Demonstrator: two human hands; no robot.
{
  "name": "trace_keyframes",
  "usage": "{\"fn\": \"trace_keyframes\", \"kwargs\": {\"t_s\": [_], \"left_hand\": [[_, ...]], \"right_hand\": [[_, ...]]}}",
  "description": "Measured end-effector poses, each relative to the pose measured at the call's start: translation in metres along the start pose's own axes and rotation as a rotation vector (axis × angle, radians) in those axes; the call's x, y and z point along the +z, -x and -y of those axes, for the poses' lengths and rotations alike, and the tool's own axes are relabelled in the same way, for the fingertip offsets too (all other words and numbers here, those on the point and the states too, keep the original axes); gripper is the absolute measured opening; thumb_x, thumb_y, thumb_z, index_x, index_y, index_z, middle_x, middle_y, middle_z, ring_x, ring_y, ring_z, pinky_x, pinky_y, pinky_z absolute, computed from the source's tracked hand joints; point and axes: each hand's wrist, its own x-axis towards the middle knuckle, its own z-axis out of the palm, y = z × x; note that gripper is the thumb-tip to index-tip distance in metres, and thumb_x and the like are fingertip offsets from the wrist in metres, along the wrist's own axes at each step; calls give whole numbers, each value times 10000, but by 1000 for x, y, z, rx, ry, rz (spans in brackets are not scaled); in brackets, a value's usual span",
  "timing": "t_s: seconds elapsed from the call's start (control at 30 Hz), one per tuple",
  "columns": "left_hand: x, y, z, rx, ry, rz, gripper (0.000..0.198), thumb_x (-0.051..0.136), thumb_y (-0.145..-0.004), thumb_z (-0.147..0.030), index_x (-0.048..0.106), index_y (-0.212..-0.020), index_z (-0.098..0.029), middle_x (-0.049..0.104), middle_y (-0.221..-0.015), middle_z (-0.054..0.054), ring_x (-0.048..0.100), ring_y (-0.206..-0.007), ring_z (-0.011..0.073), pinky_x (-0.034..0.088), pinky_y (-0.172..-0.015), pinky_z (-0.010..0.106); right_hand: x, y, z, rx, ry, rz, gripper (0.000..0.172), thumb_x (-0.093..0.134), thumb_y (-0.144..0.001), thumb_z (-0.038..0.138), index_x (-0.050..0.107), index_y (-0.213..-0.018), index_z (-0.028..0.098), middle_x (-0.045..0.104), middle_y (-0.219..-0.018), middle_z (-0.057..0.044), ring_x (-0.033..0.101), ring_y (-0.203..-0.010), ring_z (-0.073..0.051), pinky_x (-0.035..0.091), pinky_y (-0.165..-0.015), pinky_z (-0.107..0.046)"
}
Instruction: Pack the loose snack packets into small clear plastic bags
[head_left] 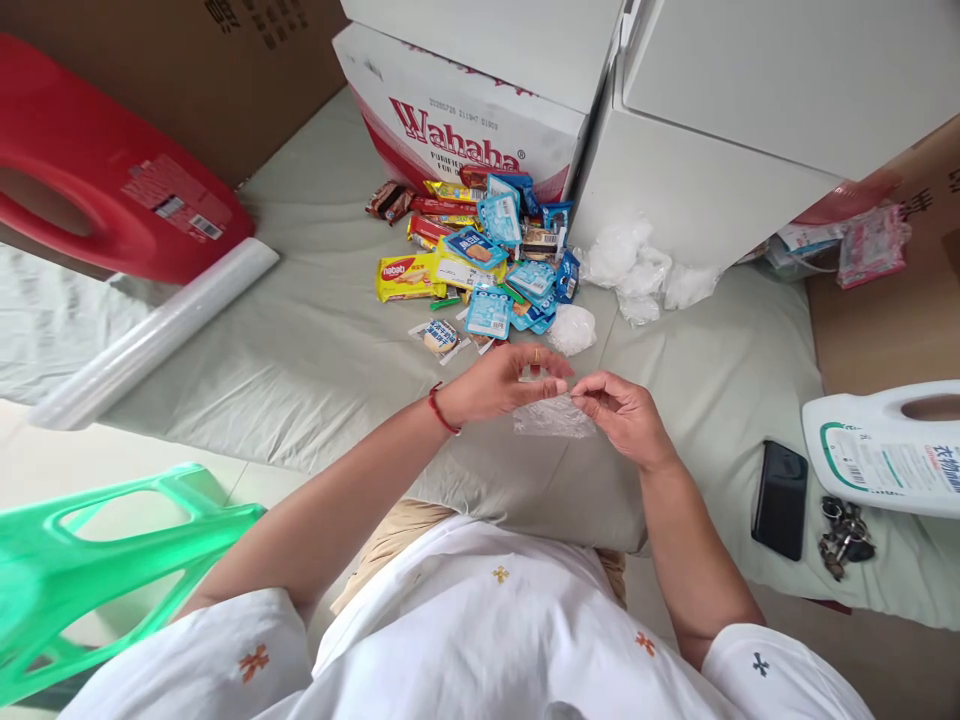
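A thin clear plastic bag (553, 418) hangs under both hands, its top edge between them. My left hand (510, 382), with a ring and a red wrist string, has its thumb and fingers at the bag's upper edge. My right hand (624, 412) pinches the bag's corner between thumb and fingertips, close to the left thumb. Beyond the hands lies a pile of wrapped snacks, with blue packets (489, 312), a yellow wafer pack (409, 277) and a round wrapped biscuit (439, 338). A crumpled clear bag (572, 330) touches the pile's right side.
Behind the pile stands a Wahaha carton (465, 110). More crumpled plastic (637, 270) lies beside it. A plastic roll (157, 335) and red jug (112, 160) are left, a green stool (112, 570) lower left. Phone (780, 500), keys (845, 538) and white bottle (885, 450) lie right.
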Motion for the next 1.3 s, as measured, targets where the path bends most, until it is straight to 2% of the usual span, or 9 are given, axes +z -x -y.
{"fn": "trace_keyframes", "kwargs": {"t_s": [0.1, 0.27, 0.4, 0.53, 0.63, 0.73, 1.0, 1.13, 1.3], "left_hand": [[2, -7, 14, -59, 92, -64, 289, 873, -732, -439, 749, -721, -178, 619, -650, 6, 473, -612, 128, 338, -585, 253], [4, -3, 25, -16, 158, -250, 345, 837, -766, -499, 711, -738, -179, 605, -685, 4, 478, -640, 125, 362, -603, 248], [10, 2, 15, 22, 128, -77, 374, 877, -714, -498, 779, -918, -200, 726, -982, 71, 590, -827, 175, 455, -699, 257], [14, 0, 17, 2, 36, 39, 335, 878, -709, -493, 756, -749, -184, 663, -700, 32, 514, -637, 143, 383, -575, 247], [15, -1, 25, 3, 43, -54, 397, 829, -757, -552, 702, -701, -179, 558, -605, -11, 419, -564, 110, 302, -526, 238], [14, -1, 31, 32, 116, -135, 422, 808, -775, -582, 669, -725, -187, 573, -656, -8, 454, -606, 115, 342, -566, 241], [4, -14, 48, -35, 239, -632, 325, 762, -850, -453, 555, -761, -218, 565, -598, -37, 480, -549, 110, 337, -526, 226], [-5, -12, 54, -72, 256, -655, 251, 721, -881, -379, 553, -784, -219, 591, -619, -31, 544, -571, 116, 358, -534, 218], [-18, -2, 69, -98, 236, -706, 253, 737, -862, -361, 553, -767, -216, 577, -634, -29, 526, -565, 109, 366, -526, 222]], "right_hand": [[1, 4, 2, -82, 52, -82, 124, 729, -938, 374, 765, -943, 256, 715, -934, -19, 651, -841, -168, 547, -762, -314], [4, 22, 6, -170, 140, -248, 75, 716, -958, 324, 782, -975, 295, 691, -945, -29, 645, -833, -178, 550, -758, -342], [7, 28, 6, -188, 164, -221, 86, 705, -970, 302, 785, -1000, 307, 690, -956, -27, 656, -851, -178, 559, -782, -349], [8, 27, 4, -186, 182, -216, 92, 698, -974, 320, 782, -1008, 300, 692, -968, -29, 662, -862, -179, 568, -798, -351], [9, 30, 3, -213, 207, -261, 83, 702, -971, 304, 780, -1001, 303, 692, -953, -26, 660, -855, -180, 568, -777, -347], [10, 38, 7, -263, 278, -316, 114, 697, -971, 254, 775, -1023, 319, 690, -949, -28, 657, -848, -187, 568, -744, -352], [20, 79, 23, -512, 647, -271, 465, 665, -925, 44, 718, -1236, 385, 696, -903, -30, 602, -837, -206, 555, -712, -357], [29, 111, 11, -508, 764, -140, 500, 609, -932, 6, 688, -1303, 332, 713, -953, -54, 608, -879, -214, 570, -754, -367], [45, 144, -5, -484, 770, 15, 360, 578, -945, 24, 723, -1187, 247, 725, -910, -58, 604, -843, -209, 578, -749, -356]]}}
